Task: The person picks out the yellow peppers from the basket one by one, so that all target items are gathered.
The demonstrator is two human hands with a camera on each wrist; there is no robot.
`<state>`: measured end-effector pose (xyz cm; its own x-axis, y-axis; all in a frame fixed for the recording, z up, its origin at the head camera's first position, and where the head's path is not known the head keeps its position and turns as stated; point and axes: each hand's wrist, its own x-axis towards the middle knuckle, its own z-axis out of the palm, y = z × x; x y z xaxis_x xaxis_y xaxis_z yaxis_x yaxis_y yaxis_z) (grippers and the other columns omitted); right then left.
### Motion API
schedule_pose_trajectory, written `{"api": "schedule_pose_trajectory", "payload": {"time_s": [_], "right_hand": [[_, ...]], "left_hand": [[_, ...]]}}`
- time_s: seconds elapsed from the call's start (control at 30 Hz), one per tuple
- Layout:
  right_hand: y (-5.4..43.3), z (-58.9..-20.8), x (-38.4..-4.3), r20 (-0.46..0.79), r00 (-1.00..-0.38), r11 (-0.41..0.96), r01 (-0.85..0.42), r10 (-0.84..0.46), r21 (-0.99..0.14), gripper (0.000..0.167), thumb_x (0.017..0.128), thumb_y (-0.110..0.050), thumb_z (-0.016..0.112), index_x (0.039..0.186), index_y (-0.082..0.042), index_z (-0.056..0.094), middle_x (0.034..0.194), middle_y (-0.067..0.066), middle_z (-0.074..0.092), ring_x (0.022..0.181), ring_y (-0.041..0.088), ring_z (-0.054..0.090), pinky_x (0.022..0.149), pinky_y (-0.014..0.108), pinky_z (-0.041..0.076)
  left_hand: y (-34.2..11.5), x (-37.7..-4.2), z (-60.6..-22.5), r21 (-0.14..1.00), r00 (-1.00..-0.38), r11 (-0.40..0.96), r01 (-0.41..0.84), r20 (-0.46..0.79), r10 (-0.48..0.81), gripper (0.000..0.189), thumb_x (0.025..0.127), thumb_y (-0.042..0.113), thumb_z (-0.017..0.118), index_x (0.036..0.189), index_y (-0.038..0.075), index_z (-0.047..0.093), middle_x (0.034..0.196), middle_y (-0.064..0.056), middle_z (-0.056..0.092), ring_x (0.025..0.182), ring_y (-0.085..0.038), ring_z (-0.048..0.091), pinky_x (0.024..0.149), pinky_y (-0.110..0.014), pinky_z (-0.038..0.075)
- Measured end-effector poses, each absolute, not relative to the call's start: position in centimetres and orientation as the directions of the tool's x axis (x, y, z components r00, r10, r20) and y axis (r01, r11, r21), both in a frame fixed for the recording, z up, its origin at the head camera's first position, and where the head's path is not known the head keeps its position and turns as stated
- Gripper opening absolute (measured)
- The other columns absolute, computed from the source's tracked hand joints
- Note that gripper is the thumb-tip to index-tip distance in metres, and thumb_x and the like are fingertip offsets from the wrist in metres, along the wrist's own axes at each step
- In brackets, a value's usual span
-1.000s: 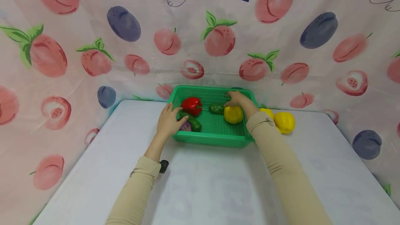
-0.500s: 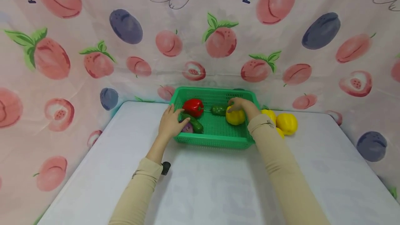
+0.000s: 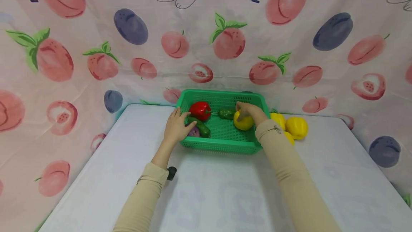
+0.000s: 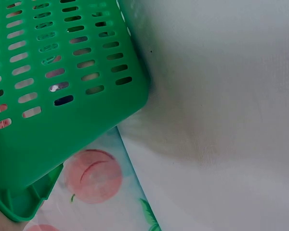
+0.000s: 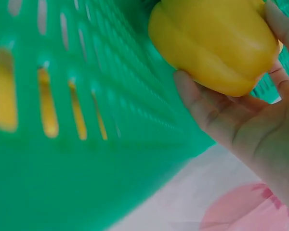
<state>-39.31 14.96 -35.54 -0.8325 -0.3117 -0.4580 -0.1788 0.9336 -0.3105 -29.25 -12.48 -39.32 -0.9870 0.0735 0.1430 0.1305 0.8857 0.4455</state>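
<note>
A green perforated plastic basket [image 3: 222, 146] stands at the back of the table. Inside it at the right, my right hand [image 3: 251, 111] grips a yellow bell pepper [image 3: 245, 124]; the right wrist view shows the thumb on one side of the pepper [image 5: 216, 43] and fingers along the other. My left hand [image 3: 175, 126] rests on the basket's left rim, fingers extended and thumb reaching inward. Near that thumb lie a long green vegetable [image 3: 202, 129] and a purple one [image 3: 194, 132], partly hidden. The left wrist view shows mostly the basket's outer wall [image 4: 101, 108].
A red bell pepper [image 3: 200, 111] lies at the basket's back left and a dark green vegetable [image 3: 226, 113] at its back middle. Outside, beyond the right rim, several yellow peppers [image 3: 297, 127] sit together on the white table [image 3: 219, 189]. A fruit-print cloth [image 3: 199, 28] hangs behind.
My right hand's fingers have come forward from behind the yellow bell pepper and closed over it, and the pepper has turned a little. My left hand stays on the rim.
</note>
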Motion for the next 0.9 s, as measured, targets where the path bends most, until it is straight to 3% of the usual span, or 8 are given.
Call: {"api": "schedule_pose_trajectory", "payload": {"time_s": [0.17, 0.27, 0.37, 0.57, 0.73, 0.9], "right_hand": [[14.9, -34.8, -38.5, -0.479, -0.832, 0.955, -0.191, -0.281, -0.229, 0.051, 0.089, -0.014, 0.064, 0.130, -0.001, 0.037, 0.134, 0.024, 0.042, 0.116, 0.035, 0.045, 0.098, 0.046, 0.043], [14.7, -34.4, -38.1, -0.500, -0.825, 0.962, -0.193, -0.265, -0.192, 0.061, 0.090, -0.016, 0.062, 0.141, -0.003, 0.032, 0.147, 0.026, 0.030, 0.133, 0.041, 0.033, 0.106, 0.051, 0.037], [14.4, -34.0, -38.1, -0.487, -0.829, 0.961, -0.223, -0.275, -0.164, 0.063, 0.090, -0.019, 0.062, 0.144, -0.003, 0.033, 0.151, 0.027, 0.022, 0.140, 0.044, 0.021, 0.109, 0.054, 0.033], [14.2, -33.2, -37.6, -0.411, -0.862, 0.955, -0.271, -0.296, -0.118, 0.059, 0.089, -0.021, 0.062, 0.139, 0.002, 0.042, 0.144, 0.028, 0.035, 0.133, 0.044, 0.032, 0.106, 0.052, 0.037], [14.4, -32.9, -36.9, -0.353, -0.878, 0.946, -0.289, -0.323, -0.147, 0.057, 0.090, -0.023, 0.060, 0.139, 0.001, 0.042, 0.140, 0.028, 0.038, 0.126, 0.041, 0.039, 0.102, 0.051, 0.041], [15.5, -32.7, -36.2, -0.202, -0.903, 0.917, -0.336, -0.379, -0.216, 0.053, 0.089, -0.023, 0.061, 0.133, 0.005, 0.047, 0.130, 0.028, 0.050, 0.112, 0.040, 0.049, 0.091, 0.049, 0.047]], "left_hand": [[-12.4, -29.2, -39.2, 0.445, -0.986, 0.885, 0.136, 0.145, 0.078, 0.056, 0.092, 0.047, 0.052, 0.136, 0.011, 0.050, 0.153, -0.026, 0.022, 0.144, -0.038, 0.017, 0.118, -0.050, 0.018], [-12.4, -29.2, -39.3, 0.438, -0.987, 0.889, 0.134, 0.144, 0.078, 0.056, 0.093, 0.047, 0.052, 0.136, 0.011, 0.050, 0.153, -0.025, 0.022, 0.144, -0.038, 0.017, 0.118, -0.049, 0.018], [-12.5, -29.2, -39.3, 0.434, -0.987, 0.891, 0.131, 0.146, 0.074, 0.056, 0.093, 0.047, 0.052, 0.136, 0.011, 0.050, 0.153, -0.025, 0.023, 0.144, -0.038, 0.018, 0.118, -0.049, 0.018], [-12.5, -29.2, -39.4, 0.426, -0.985, 0.893, 0.146, 0.149, 0.090, 0.056, 0.093, 0.046, 0.052, 0.136, 0.010, 0.050, 0.152, -0.026, 0.023, 0.143, -0.040, 0.018, 0.118, -0.050, 0.019], [-12.6, -29.0, -39.4, 0.428, -0.986, 0.894, 0.134, 0.144, 0.079, 0.056, 0.093, 0.045, 0.053, 0.136, 0.010, 0.050, 0.153, -0.026, 0.022, 0.144, -0.039, 0.017, 0.118, -0.050, 0.019], [-12.5, -29.2, -39.3, 0.434, -0.987, 0.891, 0.134, 0.134, 0.083, 0.056, 0.093, 0.046, 0.052, 0.136, 0.010, 0.049, 0.153, -0.025, 0.021, 0.144, -0.039, 0.016, 0.118, -0.051, 0.017]]}}
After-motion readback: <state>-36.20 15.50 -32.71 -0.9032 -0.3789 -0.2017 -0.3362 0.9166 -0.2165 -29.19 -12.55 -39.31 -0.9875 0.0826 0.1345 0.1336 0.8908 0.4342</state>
